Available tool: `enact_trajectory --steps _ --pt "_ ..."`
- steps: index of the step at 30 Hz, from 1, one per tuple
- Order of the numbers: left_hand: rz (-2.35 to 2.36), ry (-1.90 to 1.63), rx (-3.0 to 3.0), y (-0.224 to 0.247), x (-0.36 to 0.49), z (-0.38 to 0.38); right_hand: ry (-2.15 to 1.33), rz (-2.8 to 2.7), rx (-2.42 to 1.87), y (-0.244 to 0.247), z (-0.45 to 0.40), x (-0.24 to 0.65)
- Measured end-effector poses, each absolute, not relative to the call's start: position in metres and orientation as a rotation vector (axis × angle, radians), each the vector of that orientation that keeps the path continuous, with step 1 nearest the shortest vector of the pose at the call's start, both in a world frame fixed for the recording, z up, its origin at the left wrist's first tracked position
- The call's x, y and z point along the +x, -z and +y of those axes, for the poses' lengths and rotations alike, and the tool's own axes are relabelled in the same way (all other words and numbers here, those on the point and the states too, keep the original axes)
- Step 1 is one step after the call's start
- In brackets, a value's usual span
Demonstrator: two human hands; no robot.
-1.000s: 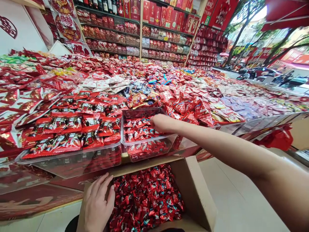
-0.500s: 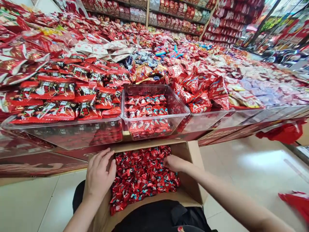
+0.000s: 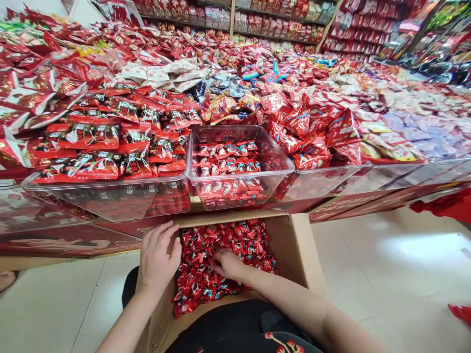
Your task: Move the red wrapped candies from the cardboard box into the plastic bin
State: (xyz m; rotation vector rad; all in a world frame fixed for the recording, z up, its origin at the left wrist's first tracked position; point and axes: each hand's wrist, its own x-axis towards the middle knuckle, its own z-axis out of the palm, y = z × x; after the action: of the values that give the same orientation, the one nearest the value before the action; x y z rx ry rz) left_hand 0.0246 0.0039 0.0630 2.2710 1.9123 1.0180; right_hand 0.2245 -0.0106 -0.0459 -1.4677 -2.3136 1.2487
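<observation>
An open cardboard box stands below the display, holding a layer of small red wrapped candies with blue and dark print. My left hand lies over the box's left rim near the far corner, fingers stretched out and thumb apart. My right hand is down among the candies near the middle of the box, fingers curled and pointing left. Whatever its fingertips hold is hidden. Just beyond the box, a clear plastic bin contains rows of similar red candies, stacked at its left side.
Clear bins along the display hold red-and-black packets at left and red pyramid-shaped packs at right. More packaged sweets spread behind, up to shelves. Pale floor tiles lie at right, with a red bag at the edge.
My right hand has moved left across the candies, from the box's right side to its middle. My left hand stays on the rim. The view has shifted slightly.
</observation>
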Motion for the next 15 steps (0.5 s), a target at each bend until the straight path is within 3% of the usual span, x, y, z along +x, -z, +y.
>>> enact_trajectory --steps 7,15 --pt "1.725 -1.093 1.98 -0.067 0.032 -0.01 -1.492 -1.934 -1.482 0.025 -0.01 0.238" --pt "1.272 -0.753 1.341 -0.068 0.099 -0.042 -1.683 -1.393 -1.298 -0.046 -0.019 0.258"
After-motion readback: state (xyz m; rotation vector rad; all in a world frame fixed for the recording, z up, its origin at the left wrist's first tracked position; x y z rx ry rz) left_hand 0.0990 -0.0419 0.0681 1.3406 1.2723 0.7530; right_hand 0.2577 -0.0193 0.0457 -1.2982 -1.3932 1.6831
